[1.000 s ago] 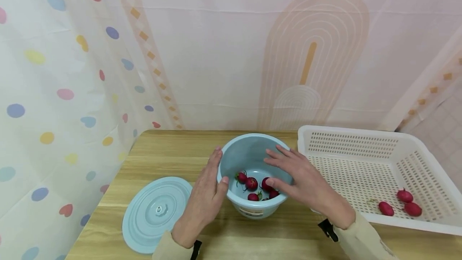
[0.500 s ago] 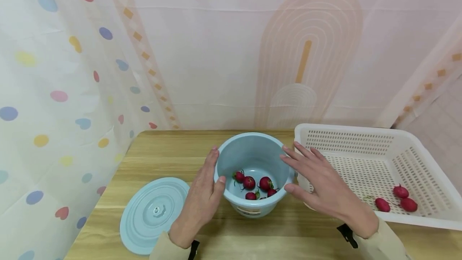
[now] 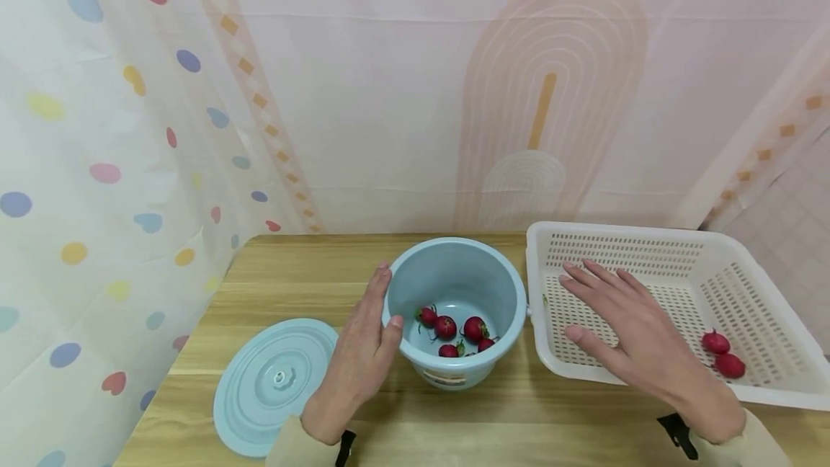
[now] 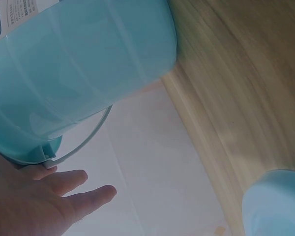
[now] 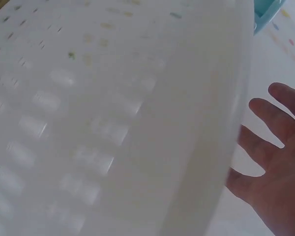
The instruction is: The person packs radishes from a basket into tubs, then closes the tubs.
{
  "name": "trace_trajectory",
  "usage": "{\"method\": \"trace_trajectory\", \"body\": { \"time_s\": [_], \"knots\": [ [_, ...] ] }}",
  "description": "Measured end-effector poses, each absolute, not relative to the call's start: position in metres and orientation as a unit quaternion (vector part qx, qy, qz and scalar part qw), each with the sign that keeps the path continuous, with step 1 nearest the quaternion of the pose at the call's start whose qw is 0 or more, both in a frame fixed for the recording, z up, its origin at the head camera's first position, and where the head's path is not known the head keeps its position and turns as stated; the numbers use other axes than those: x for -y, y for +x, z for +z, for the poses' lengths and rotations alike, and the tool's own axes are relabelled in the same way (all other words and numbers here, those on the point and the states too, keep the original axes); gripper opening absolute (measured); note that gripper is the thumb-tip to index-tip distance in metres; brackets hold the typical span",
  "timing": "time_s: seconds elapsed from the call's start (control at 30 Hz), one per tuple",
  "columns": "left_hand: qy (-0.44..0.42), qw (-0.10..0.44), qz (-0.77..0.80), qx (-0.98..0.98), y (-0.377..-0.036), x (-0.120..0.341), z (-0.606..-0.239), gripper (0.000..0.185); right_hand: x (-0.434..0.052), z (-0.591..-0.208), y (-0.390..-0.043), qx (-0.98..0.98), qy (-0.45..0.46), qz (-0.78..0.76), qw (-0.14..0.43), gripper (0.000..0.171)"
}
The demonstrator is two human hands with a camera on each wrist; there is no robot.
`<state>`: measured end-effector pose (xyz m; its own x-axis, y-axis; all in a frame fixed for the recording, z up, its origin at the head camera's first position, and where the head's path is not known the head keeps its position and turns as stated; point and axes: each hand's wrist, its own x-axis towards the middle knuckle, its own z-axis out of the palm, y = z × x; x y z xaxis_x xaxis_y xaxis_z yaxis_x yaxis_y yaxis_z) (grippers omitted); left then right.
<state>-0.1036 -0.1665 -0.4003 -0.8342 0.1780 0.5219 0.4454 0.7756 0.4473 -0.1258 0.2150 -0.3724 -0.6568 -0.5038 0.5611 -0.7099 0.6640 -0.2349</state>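
Note:
A light blue bucket (image 3: 454, 247) stands on the wooden table (image 3: 292, 265) with several red radishes (image 3: 454, 326) at its bottom. My left hand (image 3: 376, 308) lies flat against the bucket's left side, fingers straight, thumb at the rim. In the left wrist view the bucket (image 4: 78, 64) fills the top and my left hand (image 4: 49, 201) shows below it. My right hand (image 3: 599, 305) hovers open, fingers spread, over the left part of a white perforated basket (image 3: 622, 233) and holds nothing. Two radishes (image 3: 723, 355) lie in the basket's right corner. The right wrist view shows the basket wall (image 5: 113, 123) blurred and my right hand (image 5: 275, 147) open.
The bucket's round blue lid (image 3: 275, 380) lies flat on the table to the left of my left hand. Patterned curtains hang close behind and to the left of the table. The basket sits tight against the bucket's right side.
My right hand has swung from over the bucket to the right, over the basket, and now hides one of the radishes there. My left hand has stayed at the bucket.

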Motion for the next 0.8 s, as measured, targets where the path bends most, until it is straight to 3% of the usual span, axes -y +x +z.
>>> {"method": "trace_trajectory", "body": {
  "time_s": [0.8],
  "knots": [
    [-0.166,0.231,-0.287,0.915,-0.104,0.166,-0.401,0.064,-0.291,-0.395,-0.13,0.876,0.33,0.254,0.242,0.057]
  ]
}}
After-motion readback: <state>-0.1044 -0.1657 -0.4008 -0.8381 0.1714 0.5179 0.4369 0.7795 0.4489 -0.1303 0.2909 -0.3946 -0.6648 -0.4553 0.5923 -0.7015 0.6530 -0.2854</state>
